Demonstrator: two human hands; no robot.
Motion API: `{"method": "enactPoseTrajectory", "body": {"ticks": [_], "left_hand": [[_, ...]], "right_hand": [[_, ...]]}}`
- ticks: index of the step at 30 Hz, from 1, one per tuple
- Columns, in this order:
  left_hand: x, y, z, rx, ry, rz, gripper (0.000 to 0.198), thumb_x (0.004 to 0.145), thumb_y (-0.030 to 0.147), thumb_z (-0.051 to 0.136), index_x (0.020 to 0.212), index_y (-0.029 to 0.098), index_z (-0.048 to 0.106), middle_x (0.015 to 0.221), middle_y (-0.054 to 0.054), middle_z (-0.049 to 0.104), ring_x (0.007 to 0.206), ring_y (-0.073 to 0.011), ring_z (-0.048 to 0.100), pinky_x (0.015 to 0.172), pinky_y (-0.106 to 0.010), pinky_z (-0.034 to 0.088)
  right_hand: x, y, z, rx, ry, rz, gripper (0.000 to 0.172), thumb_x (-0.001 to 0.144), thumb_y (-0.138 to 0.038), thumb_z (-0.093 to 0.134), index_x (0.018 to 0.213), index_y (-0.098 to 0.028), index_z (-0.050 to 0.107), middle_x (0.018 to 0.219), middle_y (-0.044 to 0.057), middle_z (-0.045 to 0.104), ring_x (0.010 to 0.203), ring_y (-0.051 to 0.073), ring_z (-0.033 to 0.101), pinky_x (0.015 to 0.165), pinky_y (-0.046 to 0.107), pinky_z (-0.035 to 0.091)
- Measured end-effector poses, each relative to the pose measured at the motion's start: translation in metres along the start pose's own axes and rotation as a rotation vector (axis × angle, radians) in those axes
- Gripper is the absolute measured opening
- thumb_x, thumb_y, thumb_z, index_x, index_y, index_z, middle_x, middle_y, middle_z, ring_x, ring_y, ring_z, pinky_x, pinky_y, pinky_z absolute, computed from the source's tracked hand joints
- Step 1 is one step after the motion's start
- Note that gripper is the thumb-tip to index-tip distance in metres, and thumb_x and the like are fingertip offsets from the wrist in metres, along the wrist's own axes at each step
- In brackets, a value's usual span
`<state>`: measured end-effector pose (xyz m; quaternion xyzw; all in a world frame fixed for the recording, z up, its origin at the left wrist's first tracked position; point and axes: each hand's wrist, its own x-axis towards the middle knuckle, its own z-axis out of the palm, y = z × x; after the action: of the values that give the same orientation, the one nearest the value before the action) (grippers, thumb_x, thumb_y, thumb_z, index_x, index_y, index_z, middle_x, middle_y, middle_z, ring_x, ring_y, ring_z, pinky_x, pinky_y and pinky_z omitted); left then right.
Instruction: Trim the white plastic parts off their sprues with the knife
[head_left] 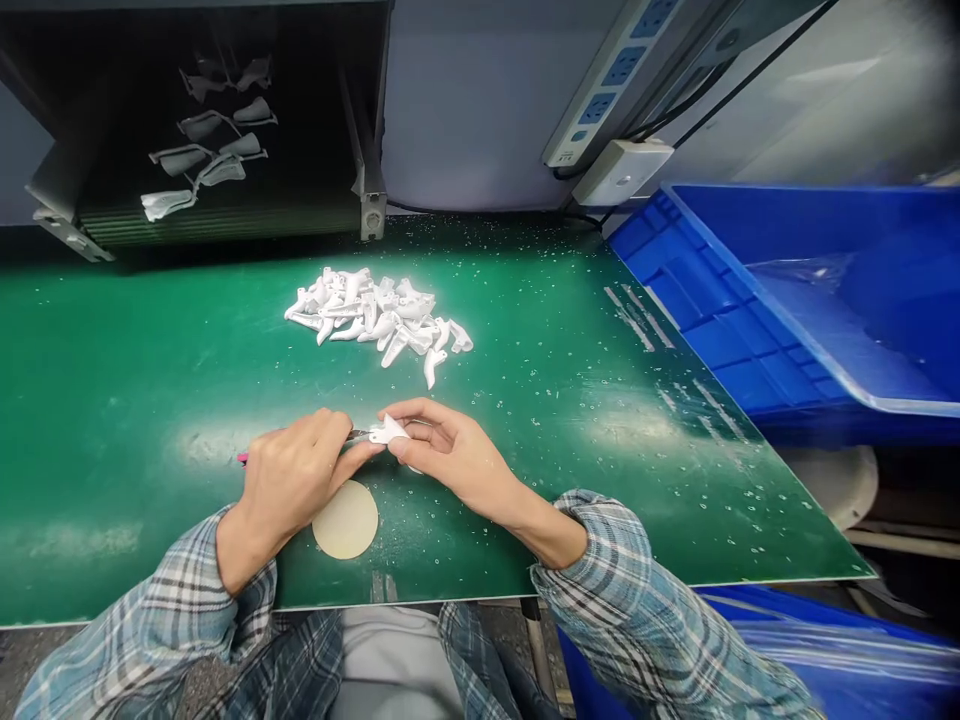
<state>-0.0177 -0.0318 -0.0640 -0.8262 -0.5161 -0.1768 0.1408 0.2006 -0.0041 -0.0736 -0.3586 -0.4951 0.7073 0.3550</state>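
Note:
My left hand (294, 478) is closed round a thin tool with a pink end (242, 458) and a metal tip that points right. My right hand (444, 448) pinches a small white plastic part (389, 431) between thumb and fingers. The tool's tip touches that part, just above the green table top (150, 400). Both hands meet near the table's front edge. A pile of several more white plastic parts (379, 318) lies farther back, in the middle.
A round beige disc (346, 520) lies under my left wrist. Small white scraps dot the mat. A blue crate (810, 300) stands at the right. A dark conveyor (217, 150) at the back left carries white parts. A power strip (622, 70) hangs behind.

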Motion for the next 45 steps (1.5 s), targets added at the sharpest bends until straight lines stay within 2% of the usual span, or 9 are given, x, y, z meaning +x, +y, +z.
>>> {"method": "enactPoseTrajectory", "body": {"ticks": [8, 16, 20, 22, 24, 26, 28, 33, 45], "left_hand": [[0.002, 0.002, -0.002, 0.04, 0.055, 0.049, 0.054, 0.109, 0.051, 0.042, 0.066, 0.018, 0.052, 0.054, 0.003, 0.05, 0.046, -0.011, 0.043, 0.048, -0.03, 0.019], [0.0, 0.003, 0.0, -0.007, 0.006, 0.054, 0.052, 0.108, 0.048, 0.045, 0.066, 0.019, 0.052, 0.055, 0.003, 0.049, 0.047, -0.0119, 0.041, 0.048, -0.031, 0.018], [-0.002, 0.001, 0.002, -0.126, -0.015, 0.038, 0.05, 0.108, 0.046, 0.045, 0.067, 0.019, 0.052, 0.055, 0.003, 0.051, 0.048, -0.0116, 0.042, 0.049, -0.031, 0.02], [-0.002, 0.0, 0.002, -0.259, -0.021, 0.001, 0.045, 0.107, 0.048, 0.05, 0.073, 0.019, 0.055, 0.06, 0.003, 0.056, 0.053, -0.0114, 0.047, 0.051, -0.029, 0.026], [-0.002, -0.002, 0.002, -0.411, -0.033, -0.041, 0.038, 0.107, 0.048, 0.049, 0.089, 0.017, 0.062, 0.071, 0.001, 0.063, 0.063, -0.013, 0.054, 0.059, -0.027, 0.036], [-0.001, -0.002, 0.002, -0.519, -0.047, -0.054, 0.035, 0.111, 0.041, 0.04, 0.109, 0.015, 0.063, 0.085, -0.004, 0.067, 0.075, -0.0159, 0.056, 0.069, -0.028, 0.042], [-0.001, -0.001, 0.003, -0.551, -0.058, -0.034, 0.034, 0.112, 0.031, 0.034, 0.119, 0.014, 0.062, 0.092, -0.007, 0.065, 0.082, -0.0185, 0.055, 0.075, -0.031, 0.044], [-0.002, 0.004, 0.004, -0.604, -0.11, -0.031, 0.022, 0.109, 0.027, 0.048, 0.117, 0.016, 0.064, 0.093, -0.004, 0.06, 0.079, -0.0153, 0.056, 0.071, -0.028, 0.045], [-0.006, 0.007, 0.002, -0.612, -0.197, -0.077, 0.027, 0.11, 0.034, 0.045, 0.12, 0.02, 0.066, 0.09, -0.001, 0.059, 0.072, -0.012, 0.058, 0.064, -0.025, 0.045]], "right_hand": [[-0.003, -0.002, 0.004, -0.043, 0.076, 0.023, 0.036, 0.083, -0.036, 0.082, 0.112, -0.019, 0.069, 0.099, 0.005, 0.072, 0.081, 0.015, 0.065, 0.07, 0.028, 0.051], [-0.004, -0.002, 0.006, -0.023, 0.078, 0.023, 0.032, 0.084, -0.033, 0.082, 0.11, -0.019, 0.068, 0.092, 0.003, 0.07, 0.076, 0.013, 0.061, 0.068, 0.028, 0.048], [-0.004, -0.001, 0.005, 0.0, 0.094, 0.03, 0.032, 0.084, -0.033, 0.084, 0.111, -0.02, 0.072, 0.096, 0.003, 0.072, 0.084, 0.015, 0.064, 0.074, 0.029, 0.05], [-0.002, -0.001, 0.004, 0.062, 0.105, 0.058, 0.032, 0.084, -0.034, 0.084, 0.112, -0.021, 0.075, 0.101, 0.004, 0.073, 0.089, 0.016, 0.064, 0.079, 0.029, 0.05], [0.0, -0.001, 0.003, 0.193, 0.101, 0.094, 0.032, 0.086, -0.037, 0.082, 0.115, -0.023, 0.077, 0.103, 0.003, 0.073, 0.088, 0.015, 0.062, 0.083, 0.029, 0.05], [0.003, -0.002, 0.003, 0.353, 0.074, 0.123, 0.031, 0.087, -0.038, 0.081, 0.114, -0.023, 0.079, 0.102, 0.003, 0.073, 0.085, 0.013, 0.059, 0.085, 0.027, 0.049], [0.006, -0.003, 0.003, 0.476, 0.041, 0.14, 0.029, 0.087, -0.037, 0.082, 0.112, -0.022, 0.08, 0.101, 0.002, 0.072, 0.084, 0.012, 0.058, 0.084, 0.025, 0.049], [0.006, -0.004, 0.004, 0.534, 0.032, 0.119, 0.028, 0.086, -0.036, 0.084, 0.11, -0.021, 0.081, 0.096, 0.002, 0.07, 0.08, 0.011, 0.054, 0.081, 0.023, 0.048], [0.002, -0.004, 0.007, 0.498, 0.023, 0.146, 0.028, 0.083, -0.039, 0.086, 0.107, -0.023, 0.083, 0.086, 0.0, 0.066, 0.079, 0.012, 0.053, 0.085, 0.026, 0.048]]}}
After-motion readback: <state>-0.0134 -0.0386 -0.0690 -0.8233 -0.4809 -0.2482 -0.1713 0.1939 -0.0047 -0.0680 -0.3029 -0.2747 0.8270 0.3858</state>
